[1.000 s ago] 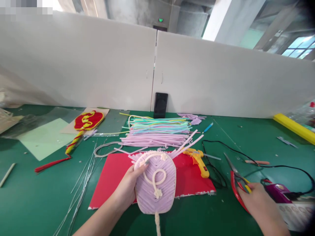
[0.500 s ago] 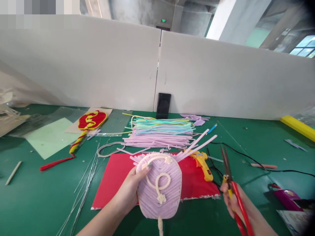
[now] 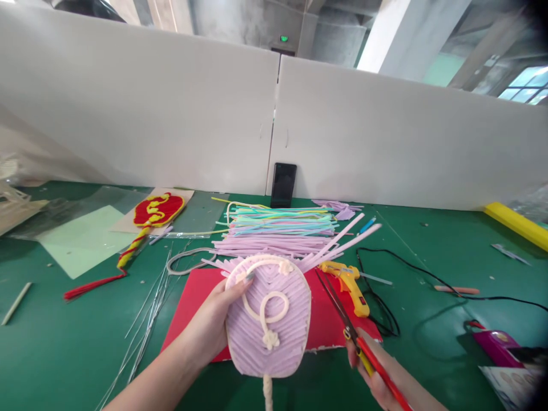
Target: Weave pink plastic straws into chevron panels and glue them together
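Observation:
My left hand (image 3: pixel 214 319) grips the left edge of a lilac fan (image 3: pixel 289 319), thumb on its front. The fan is made of fuzzy pipe-cleaner strips in a chevron pattern, with a cream rim, a looped cream strand and small cream flowers. From its top right, long lilac ends (image 3: pixel 342 245) stick out; shorter ones show at the top left. Its cream handle (image 3: pixel 268 394) points down. In my right hand (image 3: pixel 381 365) are red-handled scissors (image 3: pixel 336 299). Their blades point up and left, just right of the fan, apart from it.
Behind the fan lie a red board (image 3: pixel 192 302), a yellow glue gun (image 3: pixel 353 285) with a black cord, and a pile of pastel pipe cleaners (image 3: pixel 278 234). A red and yellow fan (image 3: pixel 158 210) and thin wires (image 3: pixel 149 319) lie left. A phone (image 3: pixel 283 185) leans on the white partition (image 3: pixel 171 114).
My right hand has brought the scissors leftward, close to the fan's right side, with their tips now tilted left. The fan has shifted slightly left and up.

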The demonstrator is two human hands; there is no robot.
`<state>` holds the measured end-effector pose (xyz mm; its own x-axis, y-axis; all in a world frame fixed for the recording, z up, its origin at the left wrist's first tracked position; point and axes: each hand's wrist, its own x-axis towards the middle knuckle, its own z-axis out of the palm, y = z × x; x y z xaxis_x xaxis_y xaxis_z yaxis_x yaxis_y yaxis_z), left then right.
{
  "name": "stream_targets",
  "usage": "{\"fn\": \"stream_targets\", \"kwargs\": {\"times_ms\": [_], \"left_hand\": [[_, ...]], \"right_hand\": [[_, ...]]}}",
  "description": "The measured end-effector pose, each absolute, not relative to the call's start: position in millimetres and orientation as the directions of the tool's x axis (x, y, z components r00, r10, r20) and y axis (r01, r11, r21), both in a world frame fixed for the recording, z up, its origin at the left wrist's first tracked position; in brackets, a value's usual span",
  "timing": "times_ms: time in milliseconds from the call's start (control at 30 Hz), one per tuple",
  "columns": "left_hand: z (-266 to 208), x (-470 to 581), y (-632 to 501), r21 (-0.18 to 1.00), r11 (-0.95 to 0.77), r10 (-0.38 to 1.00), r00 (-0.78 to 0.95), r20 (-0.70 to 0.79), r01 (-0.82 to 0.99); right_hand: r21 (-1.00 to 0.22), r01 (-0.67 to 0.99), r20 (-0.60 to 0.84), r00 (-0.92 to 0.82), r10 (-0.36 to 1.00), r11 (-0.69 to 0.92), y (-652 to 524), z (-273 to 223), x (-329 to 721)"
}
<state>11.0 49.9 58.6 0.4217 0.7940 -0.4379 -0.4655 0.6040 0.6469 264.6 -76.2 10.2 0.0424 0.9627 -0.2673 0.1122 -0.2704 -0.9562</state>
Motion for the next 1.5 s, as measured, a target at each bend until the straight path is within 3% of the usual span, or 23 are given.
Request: {"fn": "stream_targets", "kwargs": {"times_ms": [133,333,600,800,1067,1267,1500], "left_hand": [[58.1,10.0,50.5,0.644,0.614,0.785,0.436,-0.440,-0.456],[53.4,12.3,47.1,0.625,0.668,0.738,0.470,-0.484,-0.404],[51.9,17.8,41.7,0.625,0.679,0.727,0.466,-0.504,-0.385],[52.3,19.2,37.6,0.611,0.692,0.716,0.473,-0.514,-0.384],[53.8,20.4,38.3,0.610,0.695,0.715,0.455,-0.531,-0.379],[55.5,20.5,37.0,0.613,0.694,0.715,0.457,-0.529,-0.377],[55.7,20.4,37.5,0.619,0.696,0.714,0.446,-0.540,-0.364]], "right_hand": [[-0.951,0.173,-0.264,-0.020,0.964,-0.257,-80.0,22.4,259.6],[-0.904,0.190,-0.400,-0.056,0.915,-0.383,-71.9,37.9,252.1],[-0.802,-0.014,-0.593,0.130,0.795,-0.597,-62.2,29.3,231.6],[-0.865,0.175,-0.471,0.039,0.881,-0.470,-65.8,26.2,240.4],[-0.867,0.127,-0.470,0.116,0.875,-0.482,-67.8,27.4,241.4],[-0.897,0.311,-0.321,0.030,0.947,-0.313,-65.9,29.7,240.8],[-0.874,0.348,-0.337,0.072,0.939,-0.340,-65.0,34.4,234.3]]}}
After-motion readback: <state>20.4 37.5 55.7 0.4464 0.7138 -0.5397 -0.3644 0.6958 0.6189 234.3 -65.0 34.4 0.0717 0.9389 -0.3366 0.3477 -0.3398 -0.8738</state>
